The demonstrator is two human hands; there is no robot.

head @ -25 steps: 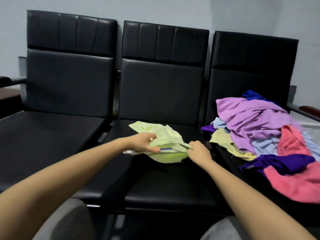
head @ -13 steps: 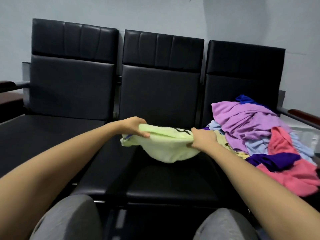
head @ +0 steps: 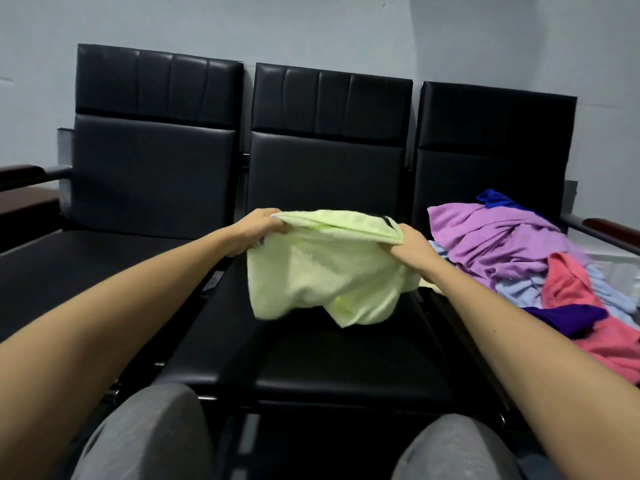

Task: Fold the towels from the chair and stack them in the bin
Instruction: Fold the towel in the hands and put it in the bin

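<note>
Head view: a green towel point(head: 325, 275) is being held up in the middle of the frame, above the middle seat point(head: 329, 362) of a row of three black chairs point(head: 156, 161). Its upper edge is being gripped at both ends. The left hand point(head: 258, 230) is being kept closed on the corner at the towel's 10 o'clock, with the fingers curled over the hem. The right hand point(head: 412, 245) is being clenched round the corner at its 2 o'clock. Between the hands the edge is being pulled fairly straight, while the rest is hanging in loose, crumpled folds toward 6 o'clock. Whether the lowest tip is touching the seat cannot be told.

At 3 o'clock a pile point(head: 512, 247) of unfolded towels is lying on the right-hand chair, lilac on top, with blue, pale blue, pink and purple pieces being shown among it. A pale surface point(head: 613, 268) is being glimpsed behind the pile at the frame's edge. It is possibly a bin, though too little is shown. At 7 and 5 o'clock two grey-clad knees point(head: 149, 434) are being shown.
</note>
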